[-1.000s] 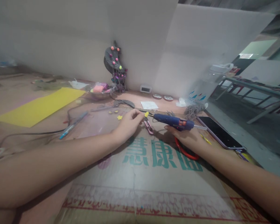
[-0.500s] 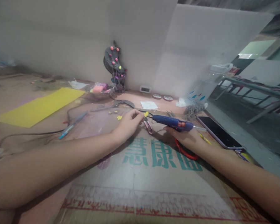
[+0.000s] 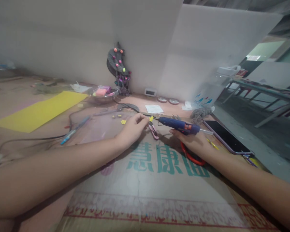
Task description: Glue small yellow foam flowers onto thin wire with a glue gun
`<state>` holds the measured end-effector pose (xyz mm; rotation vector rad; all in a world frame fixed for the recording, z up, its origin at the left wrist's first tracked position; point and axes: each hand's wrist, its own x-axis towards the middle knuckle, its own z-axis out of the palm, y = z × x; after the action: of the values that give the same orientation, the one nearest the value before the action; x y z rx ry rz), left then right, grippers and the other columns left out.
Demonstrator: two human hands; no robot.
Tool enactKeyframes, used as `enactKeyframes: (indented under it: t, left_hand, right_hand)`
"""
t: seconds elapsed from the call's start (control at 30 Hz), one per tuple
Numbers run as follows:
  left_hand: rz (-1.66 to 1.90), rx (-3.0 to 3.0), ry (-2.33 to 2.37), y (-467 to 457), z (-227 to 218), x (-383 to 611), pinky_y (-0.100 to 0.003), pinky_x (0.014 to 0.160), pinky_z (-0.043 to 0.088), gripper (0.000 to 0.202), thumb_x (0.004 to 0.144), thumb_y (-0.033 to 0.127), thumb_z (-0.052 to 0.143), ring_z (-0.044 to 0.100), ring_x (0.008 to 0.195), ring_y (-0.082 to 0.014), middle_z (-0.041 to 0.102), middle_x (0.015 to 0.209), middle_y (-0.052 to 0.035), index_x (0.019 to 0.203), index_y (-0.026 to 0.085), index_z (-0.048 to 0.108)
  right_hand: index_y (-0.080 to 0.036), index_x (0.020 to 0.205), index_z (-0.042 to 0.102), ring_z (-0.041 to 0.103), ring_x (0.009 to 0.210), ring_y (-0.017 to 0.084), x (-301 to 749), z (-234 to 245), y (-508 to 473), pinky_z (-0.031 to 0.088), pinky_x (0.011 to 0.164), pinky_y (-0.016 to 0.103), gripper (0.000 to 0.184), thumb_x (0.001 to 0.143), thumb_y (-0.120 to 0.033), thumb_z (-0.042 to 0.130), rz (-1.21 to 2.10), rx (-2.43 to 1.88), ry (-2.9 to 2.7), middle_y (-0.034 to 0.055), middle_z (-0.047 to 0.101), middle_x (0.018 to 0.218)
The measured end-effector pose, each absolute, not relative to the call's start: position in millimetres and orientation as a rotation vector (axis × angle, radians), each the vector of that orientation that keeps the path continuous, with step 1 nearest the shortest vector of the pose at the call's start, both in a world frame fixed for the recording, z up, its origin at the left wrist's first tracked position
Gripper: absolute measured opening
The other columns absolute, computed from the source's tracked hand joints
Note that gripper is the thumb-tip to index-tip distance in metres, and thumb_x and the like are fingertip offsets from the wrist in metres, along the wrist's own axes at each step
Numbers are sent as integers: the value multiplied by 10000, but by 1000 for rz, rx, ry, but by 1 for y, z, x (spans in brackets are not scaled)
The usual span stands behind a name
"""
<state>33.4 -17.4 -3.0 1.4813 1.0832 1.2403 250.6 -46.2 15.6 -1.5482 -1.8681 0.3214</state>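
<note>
Between thumb and fingertips, my left hand (image 3: 137,125) pinches a small yellow paper flower (image 3: 151,119). My right hand (image 3: 188,139) is wrapped round a blue glue gun (image 3: 176,124), a clear glue stick (image 3: 206,131) poking out of its back end. The gun's nozzle points left, close to the flower; whether they touch I cannot tell. Just below the flower lie pink thread snips (image 3: 154,132) on the table. Partly under my right hand are red-handled scissors (image 3: 192,157). More small yellow pieces (image 3: 123,122) lie beyond my left wrist.
At left lie a yellow paper sheet (image 3: 41,111), a blue pen (image 3: 74,130) and a dark cable. A grey moon-shaped ornament (image 3: 114,62) leans on the wall behind a bowl of craft bits (image 3: 105,93). Grey yarn (image 3: 200,115), a water bottle (image 3: 211,87) and a phone (image 3: 227,137) are at right.
The glue gun has shifted very slightly right, its nozzle a little farther from the flower. My left hand keeps its pinch in nearly the same spot.
</note>
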Motion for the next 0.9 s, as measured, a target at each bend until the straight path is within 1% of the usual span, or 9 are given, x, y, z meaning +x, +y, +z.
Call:
enactKeyframes:
  t: [0.17, 0.3, 0.37, 0.43, 0.53, 0.6, 0.7, 0.8, 0.9]
  left_hand:
    - [1232, 1465, 1076, -19, -3, 34, -231, 559, 359, 153, 814, 298, 551, 485, 595, -107, 527, 645, 32, 714, 182, 542]
    - [1225, 1458, 1084, -19, -2, 34, -229, 533, 352, 157, 820, 308, 546, 465, 549, -100, 529, 631, 35, 722, 186, 540]
    - [1230, 1463, 1089, -19, -2, 34, -226, 535, 355, 166, 821, 313, 548, 470, 557, -101, 526, 629, 34, 717, 185, 541]
    - [1231, 1459, 1098, -19, -2, 34, -225, 536, 356, 165, 821, 312, 549, 475, 566, -103, 523, 627, 34, 716, 185, 542]
    - [1218, 1454, 1104, -19, -2, 34, -224, 538, 360, 167, 820, 316, 550, 478, 562, -103, 534, 630, 32, 717, 185, 546]
    - [1217, 1448, 1084, -19, -2, 34, -221, 550, 369, 162, 820, 313, 554, 487, 569, -102, 542, 636, 33, 725, 182, 549]
    - [1228, 1440, 1057, -19, -1, 35, -216, 565, 376, 157, 821, 301, 563, 491, 580, -100, 539, 631, 36, 727, 176, 549]
    - [1219, 1442, 1078, -20, 1, 36, -218, 555, 370, 150, 822, 275, 558, 481, 571, -100, 523, 614, 41, 713, 173, 543]
    - [1201, 1434, 1057, -21, 2, 36, -220, 564, 383, 144, 822, 269, 564, 495, 576, -103, 520, 606, 43, 715, 174, 544]
  right_hand:
    - [-239, 807, 670, 693, 796, 292, 248, 21, -47, 569, 739, 424, 258, 764, -491, 629, 343, -1518, -1858, 66, 731, 802]
    - [-238, 686, 682, 673, 695, 272, 246, 32, -52, 557, 675, 385, 228, 794, -425, 609, 270, -1515, -1911, 46, 688, 641]
    - [-234, 631, 679, 659, 664, 244, 246, 39, -55, 543, 672, 350, 239, 812, -361, 588, 241, -1561, -1940, 33, 669, 604]
    - [-225, 621, 681, 644, 646, 219, 245, 43, -57, 529, 670, 323, 259, 825, -327, 558, 253, -1593, -1946, 24, 658, 600]
    - [-209, 646, 683, 626, 628, 201, 247, 44, -58, 512, 643, 308, 284, 835, -352, 527, 301, -1589, -1908, 24, 643, 608]
    - [-204, 677, 695, 633, 653, 202, 249, 41, -57, 517, 659, 312, 297, 843, -376, 517, 329, -1555, -1913, 27, 646, 636]
    - [-206, 815, 725, 672, 795, 228, 254, 34, -52, 536, 772, 347, 265, 843, -401, 548, 348, -1454, -1895, 40, 710, 786]
    - [-202, 960, 710, 678, 930, 272, 259, 32, -41, 528, 866, 414, 319, 814, -471, 619, 350, -1385, -1778, 68, 741, 967]
    - [-200, 951, 714, 678, 938, 295, 263, 39, -21, 524, 876, 438, 328, 779, -477, 677, 328, -1454, -1791, 77, 744, 966]
